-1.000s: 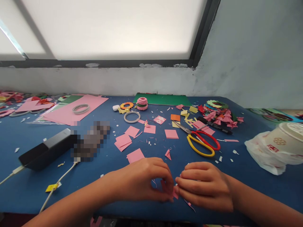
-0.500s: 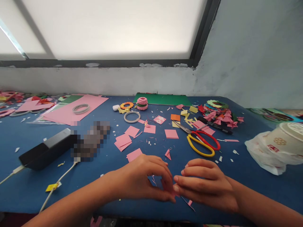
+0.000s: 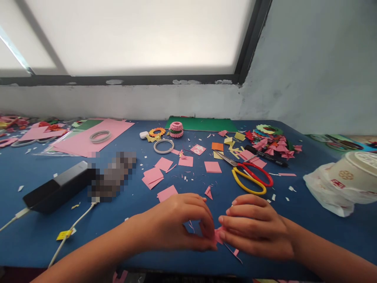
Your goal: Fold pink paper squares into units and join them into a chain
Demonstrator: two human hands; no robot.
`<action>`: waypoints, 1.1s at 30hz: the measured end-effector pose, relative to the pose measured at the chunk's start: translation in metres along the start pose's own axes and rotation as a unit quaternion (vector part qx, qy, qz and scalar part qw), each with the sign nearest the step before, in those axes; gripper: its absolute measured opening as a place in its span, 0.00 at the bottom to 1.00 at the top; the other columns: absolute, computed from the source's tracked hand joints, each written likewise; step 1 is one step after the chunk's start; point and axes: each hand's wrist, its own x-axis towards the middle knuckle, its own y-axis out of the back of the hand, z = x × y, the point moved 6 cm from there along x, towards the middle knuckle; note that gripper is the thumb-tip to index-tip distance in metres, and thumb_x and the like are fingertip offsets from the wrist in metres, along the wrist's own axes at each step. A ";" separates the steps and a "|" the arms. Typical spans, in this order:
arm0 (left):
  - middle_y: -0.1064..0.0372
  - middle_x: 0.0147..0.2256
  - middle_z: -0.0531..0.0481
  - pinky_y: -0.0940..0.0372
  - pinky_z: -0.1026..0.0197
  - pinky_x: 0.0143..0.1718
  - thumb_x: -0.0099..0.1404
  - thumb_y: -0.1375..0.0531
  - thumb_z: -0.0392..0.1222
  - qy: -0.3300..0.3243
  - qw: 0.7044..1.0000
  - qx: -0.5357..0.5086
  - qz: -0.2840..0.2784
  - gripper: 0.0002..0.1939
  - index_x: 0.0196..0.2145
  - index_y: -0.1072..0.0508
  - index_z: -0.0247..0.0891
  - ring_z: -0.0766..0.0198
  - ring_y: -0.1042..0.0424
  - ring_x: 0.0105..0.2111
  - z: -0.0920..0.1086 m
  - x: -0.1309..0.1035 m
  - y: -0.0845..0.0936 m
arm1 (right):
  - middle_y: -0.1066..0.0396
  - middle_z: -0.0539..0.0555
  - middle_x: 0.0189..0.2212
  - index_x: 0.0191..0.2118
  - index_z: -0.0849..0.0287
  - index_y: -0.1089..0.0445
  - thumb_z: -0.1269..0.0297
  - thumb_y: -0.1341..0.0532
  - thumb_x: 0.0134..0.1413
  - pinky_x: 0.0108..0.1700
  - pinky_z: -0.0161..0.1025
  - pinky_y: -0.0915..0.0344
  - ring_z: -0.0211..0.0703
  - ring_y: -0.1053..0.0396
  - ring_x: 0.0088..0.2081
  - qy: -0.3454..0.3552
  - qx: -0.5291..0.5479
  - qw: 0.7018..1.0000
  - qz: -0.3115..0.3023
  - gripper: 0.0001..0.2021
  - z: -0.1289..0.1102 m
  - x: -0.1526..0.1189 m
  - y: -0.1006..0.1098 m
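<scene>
A small piece of pink paper (image 3: 218,235) is pinched between my two hands near the table's front edge. My left hand (image 3: 185,222) grips its left side with thumb and curled fingers. On its right side, the fingertips of my right hand (image 3: 256,226) press together on the same paper. Just beyond the hands lies a small folded pink piece (image 3: 209,192). Scissors with red and yellow handles (image 3: 250,179) rest open behind my right hand. Pink paper squares (image 3: 213,167) are scattered farther back.
A black box-shaped device (image 3: 60,184) with a cable sits at the left. A white bag with a cup (image 3: 338,182) stands at the right. Tape rolls (image 3: 164,146), a pink-and-green ring stack (image 3: 176,129) and a pile of folded paper (image 3: 269,139) are behind.
My right hand has shifted slightly right, away from my left fingertips, and more of the pink paper shows between them. The view has moved very slightly.
</scene>
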 end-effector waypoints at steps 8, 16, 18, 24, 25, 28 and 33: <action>0.28 0.26 0.49 0.37 0.56 0.50 0.54 0.36 0.34 -0.016 1.000 0.020 -0.018 0.06 0.24 0.30 0.32 0.67 0.29 0.28 -0.001 -0.001 -0.005 | 0.26 0.42 0.29 0.29 0.54 0.26 0.69 0.41 0.54 0.37 0.34 0.36 0.31 0.34 0.31 0.037 -0.051 0.998 -0.006 0.08 -0.009 -0.006 -0.002; 0.26 0.28 0.50 0.38 0.58 0.52 0.54 0.36 0.32 -0.060 0.997 0.053 0.003 0.05 0.25 0.30 0.33 0.69 0.28 0.29 0.001 -0.002 -0.002 | 0.26 0.37 0.33 0.34 0.52 0.26 0.67 0.37 0.52 0.39 0.32 0.37 0.29 0.35 0.35 0.002 -0.079 0.996 -0.029 0.04 -0.011 -0.009 -0.005; 0.25 0.28 0.50 0.38 0.57 0.51 0.54 0.36 0.33 -0.062 0.996 0.057 0.012 0.05 0.25 0.30 0.34 0.69 0.28 0.29 0.002 -0.002 -0.001 | 0.26 0.37 0.34 0.36 0.52 0.26 0.66 0.36 0.51 0.40 0.32 0.38 0.29 0.35 0.35 0.003 -0.073 0.997 -0.028 0.05 -0.010 -0.011 -0.005; 0.26 0.26 0.50 0.38 0.57 0.51 0.54 0.35 0.34 -0.046 0.998 0.045 0.023 0.05 0.24 0.29 0.34 0.68 0.27 0.28 0.001 -0.002 0.001 | 0.25 0.39 0.32 0.35 0.53 0.27 0.68 0.39 0.55 0.41 0.34 0.40 0.30 0.34 0.34 -0.013 -0.050 0.998 -0.032 0.05 -0.003 -0.008 -0.006; 0.26 0.26 0.50 0.38 0.57 0.51 0.53 0.35 0.35 -0.033 0.998 0.038 0.023 0.05 0.25 0.29 0.34 0.68 0.27 0.28 -0.001 -0.002 0.001 | 0.25 0.41 0.31 0.34 0.55 0.27 0.69 0.42 0.57 0.42 0.35 0.40 0.30 0.33 0.33 -0.023 -0.037 0.999 -0.031 0.06 -0.001 -0.007 -0.006; 0.25 0.27 0.51 0.40 0.55 0.53 0.53 0.35 0.35 -0.001 0.999 0.023 0.026 0.05 0.27 0.29 0.34 0.69 0.27 0.29 -0.003 -0.002 0.003 | 0.25 0.45 0.28 0.32 0.59 0.29 0.70 0.47 0.62 0.43 0.37 0.42 0.32 0.32 0.32 -0.068 0.014 0.998 -0.009 0.10 0.005 -0.006 -0.007; 0.26 0.27 0.52 0.40 0.55 0.53 0.52 0.33 0.36 0.019 0.998 0.025 0.060 0.13 0.35 0.30 0.34 0.68 0.27 0.30 -0.003 -0.001 0.007 | 0.27 0.46 0.24 0.31 0.59 0.32 0.67 0.45 0.60 0.42 0.38 0.43 0.33 0.34 0.29 -0.134 0.087 0.987 0.021 0.07 0.013 -0.011 -0.016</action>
